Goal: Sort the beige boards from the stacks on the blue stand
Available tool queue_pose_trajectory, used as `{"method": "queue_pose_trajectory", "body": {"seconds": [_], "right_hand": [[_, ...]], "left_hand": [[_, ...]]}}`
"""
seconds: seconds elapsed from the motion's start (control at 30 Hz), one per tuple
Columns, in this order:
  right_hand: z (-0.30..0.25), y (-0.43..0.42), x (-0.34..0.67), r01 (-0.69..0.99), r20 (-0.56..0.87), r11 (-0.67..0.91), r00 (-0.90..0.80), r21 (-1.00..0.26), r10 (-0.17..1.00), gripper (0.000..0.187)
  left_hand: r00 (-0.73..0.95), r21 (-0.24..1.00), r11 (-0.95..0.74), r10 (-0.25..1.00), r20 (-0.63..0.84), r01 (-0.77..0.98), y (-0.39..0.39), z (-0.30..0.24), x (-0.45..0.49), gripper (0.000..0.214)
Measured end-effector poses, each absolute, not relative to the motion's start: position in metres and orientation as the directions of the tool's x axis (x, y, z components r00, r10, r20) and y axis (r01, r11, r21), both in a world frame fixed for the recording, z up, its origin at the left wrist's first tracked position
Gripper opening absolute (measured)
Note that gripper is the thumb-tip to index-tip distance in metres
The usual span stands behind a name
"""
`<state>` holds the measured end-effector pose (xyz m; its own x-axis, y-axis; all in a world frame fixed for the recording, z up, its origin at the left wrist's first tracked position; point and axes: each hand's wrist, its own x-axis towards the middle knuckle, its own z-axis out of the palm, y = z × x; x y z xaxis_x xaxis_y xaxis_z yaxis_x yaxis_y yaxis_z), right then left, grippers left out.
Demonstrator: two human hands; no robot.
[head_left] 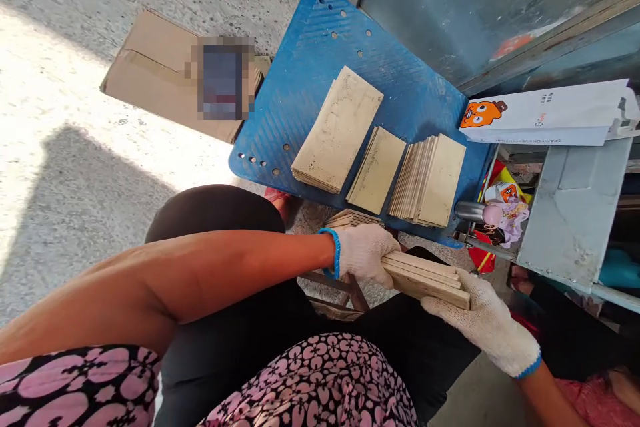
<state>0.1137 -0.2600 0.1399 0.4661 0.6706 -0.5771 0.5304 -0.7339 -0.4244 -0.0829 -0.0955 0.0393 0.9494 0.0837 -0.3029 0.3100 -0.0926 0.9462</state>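
Between my two gloved hands is a small stack of thin pale rectangular boards, held over my lap. My left hand, in a white knit glove with a blue cuff, is closed on the stack's left end. At the other end, my right hand wraps the boards from the right and below. Just beyond them, a blue plastic stool top bears a larger board pile, a smaller pile and a fanned row of boards. More boards show below the stool's edge, partly hidden by my left hand.
A flattened cardboard box lies on the floor at left, a blurred patch over one end. Right of the stool are a white printed box, a metal cylinder with a pink end and a grey metal frame. Another person's leg is at far right.
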Motion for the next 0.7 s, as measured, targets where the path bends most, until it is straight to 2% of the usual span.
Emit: {"method": "queue_pose_trajectory", "body": {"seconds": [0.1,0.23,0.27,0.33,0.47,0.7], "right_hand": [[0.14,-0.257,0.101,0.683,-0.705,-0.69,0.365,-0.241,0.608,0.048],[0.127,-0.251,0.084,0.747,-0.743,-0.647,0.347,-0.15,0.573,0.049],[0.12,-0.251,0.08,0.773,-0.756,-0.618,0.32,-0.14,0.572,0.047],[0.101,-0.25,0.07,0.824,-0.774,-0.551,0.259,-0.136,0.578,0.045],[0.052,-0.251,0.05,0.901,-0.803,-0.404,0.118,-0.162,0.584,0.048],[-0.02,-0.251,0.025,0.968,-0.859,-0.226,0.021,-0.11,0.511,0.048]], "left_hand": [[0.955,0.94,-0.2,-0.051,-0.292,0.277,-0.083,0.035,-0.076,0.034],[0.903,0.86,-0.452,-0.223,-0.368,0.238,-0.066,0.033,-0.064,0.044],[0.885,0.822,-0.506,-0.212,-0.415,0.264,-0.063,0.032,-0.061,0.043],[0.852,0.735,-0.56,-0.095,-0.515,0.382,-0.059,0.03,-0.057,0.038],[0.772,0.626,-0.495,0.166,-0.613,0.603,-0.058,0.021,-0.055,0.039],[0.74,0.635,-0.389,0.251,-0.624,0.667,-0.065,0.008,-0.051,0.04]]}}
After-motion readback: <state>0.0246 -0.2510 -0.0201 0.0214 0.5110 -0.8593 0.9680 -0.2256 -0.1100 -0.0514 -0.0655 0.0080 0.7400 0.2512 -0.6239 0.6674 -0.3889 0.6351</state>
